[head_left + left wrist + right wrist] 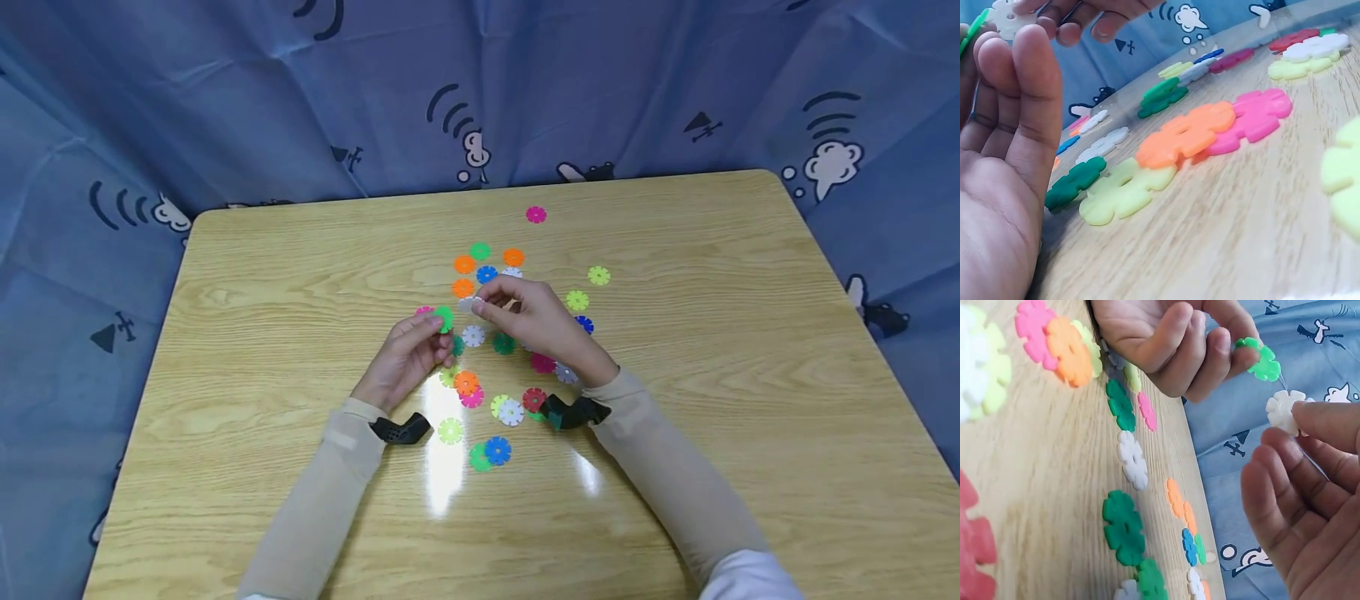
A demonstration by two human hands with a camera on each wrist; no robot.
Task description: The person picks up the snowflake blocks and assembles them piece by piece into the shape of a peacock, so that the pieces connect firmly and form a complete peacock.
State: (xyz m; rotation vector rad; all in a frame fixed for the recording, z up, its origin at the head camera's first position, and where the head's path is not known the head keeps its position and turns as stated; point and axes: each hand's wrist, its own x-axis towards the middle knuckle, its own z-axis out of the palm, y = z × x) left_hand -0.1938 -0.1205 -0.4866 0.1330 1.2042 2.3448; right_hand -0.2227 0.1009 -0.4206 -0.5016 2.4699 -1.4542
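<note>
My left hand [405, 360] pinches a bright green notched plastic disc [1264, 361] between thumb and fingertips, its other fingers curled toward the palm. Across from it, my right hand [538, 321] grips a white notched disc [1280, 412] by its edge with thumb and forefinger. Both discs are raised above the table, close together, with a small gap between them in the right wrist view. Below the hands lie a white disc [473, 336] and a dark green one [504, 343]. A pink disc [424, 310] shows just behind the left hand's fingertips.
Several more notched discs are spread over the wooden table [285, 333], some overlapping, such as an orange one [466, 382] on a pink one. A magenta disc [536, 215] lies near the far edge. A blue patterned curtain [390, 92] hangs behind the table.
</note>
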